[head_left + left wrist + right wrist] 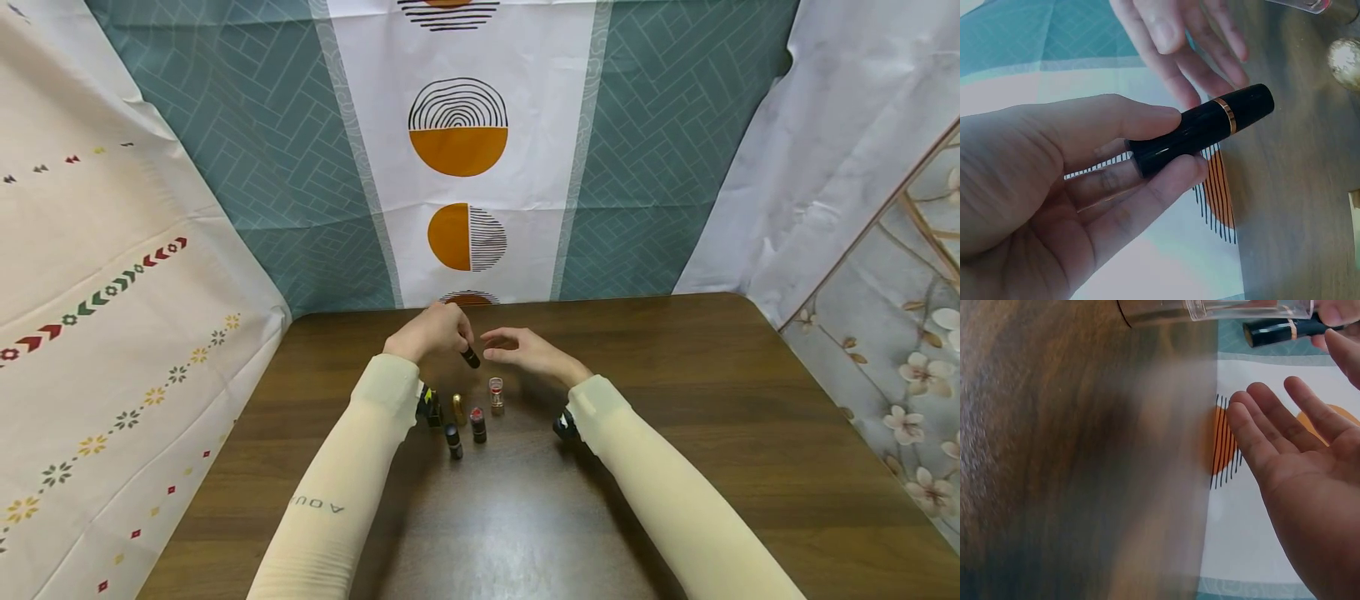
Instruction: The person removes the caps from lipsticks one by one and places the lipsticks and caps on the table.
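Note:
Between thumb and fingers, my left hand pinches a black lipstick tube with a thin gold ring, held tilted above the table's far part. My right hand hovers just right of the tube, fingers extended and slightly bent, holding nothing. In the right wrist view, its palm and spread fingers show plainly. Nearer on the table stand a clear tube, a red-topped dark lipstick, a dark tube and a gold tube. A black item is partly hidden by the left wrist.
The brown wooden table meets a patterned curtain at its far edge. White flowered cloth hangs at the left, and a panel with painted blossoms stands along the right.

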The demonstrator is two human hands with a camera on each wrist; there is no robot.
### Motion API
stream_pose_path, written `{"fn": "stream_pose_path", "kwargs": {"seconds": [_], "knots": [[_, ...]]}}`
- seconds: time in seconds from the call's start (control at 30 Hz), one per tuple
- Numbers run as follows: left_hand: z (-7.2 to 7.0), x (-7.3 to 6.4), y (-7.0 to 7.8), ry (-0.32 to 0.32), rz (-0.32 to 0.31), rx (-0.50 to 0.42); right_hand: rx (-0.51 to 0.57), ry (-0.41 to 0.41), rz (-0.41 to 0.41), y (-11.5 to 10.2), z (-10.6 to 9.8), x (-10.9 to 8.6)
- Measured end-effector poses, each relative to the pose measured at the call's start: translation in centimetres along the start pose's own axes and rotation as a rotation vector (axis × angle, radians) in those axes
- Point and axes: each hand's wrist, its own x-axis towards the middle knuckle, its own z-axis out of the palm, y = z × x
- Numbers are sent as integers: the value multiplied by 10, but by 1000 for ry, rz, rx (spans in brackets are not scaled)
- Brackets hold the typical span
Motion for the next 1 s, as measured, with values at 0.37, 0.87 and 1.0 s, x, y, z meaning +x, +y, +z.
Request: {"fn": "stream_pose_path", "kwargs": {"seconds": [0.37, 0.87, 1.0], "knots": [[-2, 3, -2, 37, 46, -91, 91, 45, 12, 3, 6, 5], [6, 9, -8, 142, 100, -214, 460, 195, -13, 8, 5, 6], [8, 11, -10, 159, 111, -233, 487, 241, -12, 7, 3, 6]]}}
